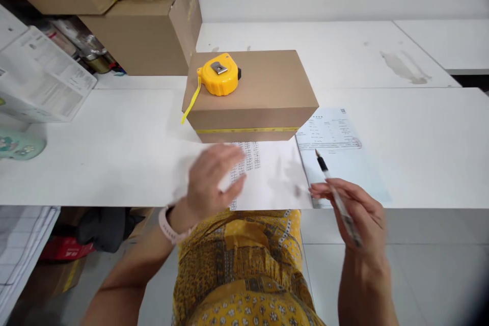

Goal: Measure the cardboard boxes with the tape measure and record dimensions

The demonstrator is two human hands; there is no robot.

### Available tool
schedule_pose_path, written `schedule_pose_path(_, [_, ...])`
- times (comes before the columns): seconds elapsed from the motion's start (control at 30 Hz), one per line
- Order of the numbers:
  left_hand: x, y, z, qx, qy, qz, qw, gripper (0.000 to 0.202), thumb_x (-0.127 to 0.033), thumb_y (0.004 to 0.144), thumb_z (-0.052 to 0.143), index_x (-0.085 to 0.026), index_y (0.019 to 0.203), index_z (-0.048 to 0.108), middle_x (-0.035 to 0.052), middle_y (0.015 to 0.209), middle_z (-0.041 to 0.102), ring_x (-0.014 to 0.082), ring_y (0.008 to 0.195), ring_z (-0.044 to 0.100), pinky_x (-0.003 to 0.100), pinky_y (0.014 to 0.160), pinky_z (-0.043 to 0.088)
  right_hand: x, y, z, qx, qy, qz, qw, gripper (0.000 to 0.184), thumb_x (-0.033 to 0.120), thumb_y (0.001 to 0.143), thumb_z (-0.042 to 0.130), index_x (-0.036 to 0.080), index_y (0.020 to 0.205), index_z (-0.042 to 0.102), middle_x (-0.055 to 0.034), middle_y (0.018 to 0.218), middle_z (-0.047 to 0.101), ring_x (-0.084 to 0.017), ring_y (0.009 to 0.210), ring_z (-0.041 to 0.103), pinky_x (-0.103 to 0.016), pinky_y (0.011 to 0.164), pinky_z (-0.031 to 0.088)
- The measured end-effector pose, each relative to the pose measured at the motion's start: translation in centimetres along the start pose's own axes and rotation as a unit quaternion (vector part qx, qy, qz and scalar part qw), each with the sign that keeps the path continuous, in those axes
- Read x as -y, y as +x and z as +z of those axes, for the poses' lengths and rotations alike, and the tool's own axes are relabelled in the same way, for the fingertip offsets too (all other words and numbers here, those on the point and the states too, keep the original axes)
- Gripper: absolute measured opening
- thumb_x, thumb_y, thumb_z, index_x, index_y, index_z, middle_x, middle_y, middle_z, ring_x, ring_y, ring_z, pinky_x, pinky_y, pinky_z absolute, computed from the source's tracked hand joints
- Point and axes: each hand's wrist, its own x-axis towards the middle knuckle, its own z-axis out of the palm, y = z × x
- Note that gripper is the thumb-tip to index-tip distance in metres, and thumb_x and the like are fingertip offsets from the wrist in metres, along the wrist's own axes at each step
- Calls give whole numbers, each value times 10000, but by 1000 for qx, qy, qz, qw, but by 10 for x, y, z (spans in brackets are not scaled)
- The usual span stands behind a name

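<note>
Between the fingers of my right hand (359,214) is a pen (338,198) with a black grip, its tip pointing up and away from me. My left hand (214,178), a little blurred, hovers near the left edge of a written sheet of paper (275,178), fingers apart and holding nothing. Behind the sheet stands a closed cardboard box (263,81) with a yellow strip along its front. A yellow tape measure (219,75) lies on top of the box, its yellow strap hanging over the edge. Right of the sheet lies a pale blue printed form (344,163).
Larger cardboard boxes (141,30) are stacked at the back left. A white printed carton (42,76) and a green patterned item (21,143) sit at the left of the white table (428,153). A stain (405,67) marks the surface at the back right.
</note>
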Motion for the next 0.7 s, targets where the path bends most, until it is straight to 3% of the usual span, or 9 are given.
schedule_pose_path(0.1, [-27, -60, 11, 181, -28, 28, 983, 623, -531, 998, 575, -137, 1474, 498, 138, 1392, 672, 283, 1394, 557, 502, 1181, 446, 11, -14, -4, 19, 33, -32, 999, 204, 277, 878, 762, 254, 1080, 745, -59, 894, 805, -223, 791, 758, -384, 741, 620])
schedule_pose_path(0.2, [-36, -92, 27, 260, 34, 35, 964, 752, -604, 1015, 503, -79, 1544, 405, 170, 1533, 552, 310, 1488, 445, 537, 1270, 290, 16, -9, 21, 16, 84, -59, 995, 177, 368, 847, 810, 240, 886, 695, 17, 622, 652, -142, 560, 609, -275, 543, 500])
schedule_pose_path(0.27, [-40, -97, 36, 261, 65, 28, 963, 730, -566, 1027, 502, -62, 1545, 401, 174, 1560, 519, 314, 1498, 430, 529, 1277, 272, 15, -1, 48, -3, 151, -45, 988, 356, 482, 934, 691, 226, 707, 594, 63, 496, 459, -89, 432, 418, -229, 444, 346])
schedule_pose_path(0.3, [-43, -97, 40, 255, 74, 23, 964, 706, -543, 1031, 509, -54, 1532, 419, 176, 1560, 518, 317, 1494, 434, 523, 1272, 283, 13, 4, 62, 2, 167, -22, 986, 432, 549, 966, 616, 225, 684, 574, 60, 493, 448, -88, 423, 396, -235, 446, 340])
schedule_pose_path(0.37, [-49, -93, 47, 238, 84, 13, 968, 649, -504, 1034, 521, -46, 1491, 469, 182, 1544, 536, 319, 1473, 464, 510, 1253, 319, 6, 13, 86, 37, 173, 26, 984, 507, 683, 975, 486, 238, 800, 654, 23, 564, 570, -126, 506, 530, -279, 536, 457])
schedule_pose_path(0.43, [-53, -89, 51, 215, 86, 5, 973, 582, -467, 1037, 533, -52, 1444, 518, 178, 1507, 577, 313, 1433, 514, 497, 1232, 351, -3, 21, 103, 84, 154, 75, 982, 586, 759, 946, 446, 243, 1030, 710, -36, 781, 721, -186, 751, 683, -357, 740, 557])
schedule_pose_path(0.5, [-55, -87, 53, 201, 85, -5, 976, 512, -418, 1041, 539, -63, 1410, 551, 168, 1475, 611, 295, 1401, 549, 475, 1213, 375, -12, 29, 111, 119, 116, 112, 980, 542, 727, 905, 573, 247, 1116, 709, -51, 946, 755, -203, 909, 702, -380, 857, 558])
schedule_pose_path(0.6, [-55, -85, 53, 207, 75, -25, 975, 442, -345, 1044, 540, -73, 1392, 571, 152, 1475, 615, 275, 1396, 552, 456, 1196, 393, -24, 38, 112, 116, 24, 125, 985, 390, 608, 842, 742, 226, 819, 668, 14, 741, 664, -140, 702, 614, -303, 706, 520])
schedule_pose_path(0.7, [-56, -84, 52, 224, 66, -43, 971, 427, -309, 1038, 541, -80, 1397, 573, 142, 1513, 582, 272, 1411, 531, 459, 1187, 400, -29, 44, 108, 98, -36, 106, 989, 434, 615, 907, 653, 224, 732, 584, 47, 620, 539, -112, 603, 510, -275, 619, 461])
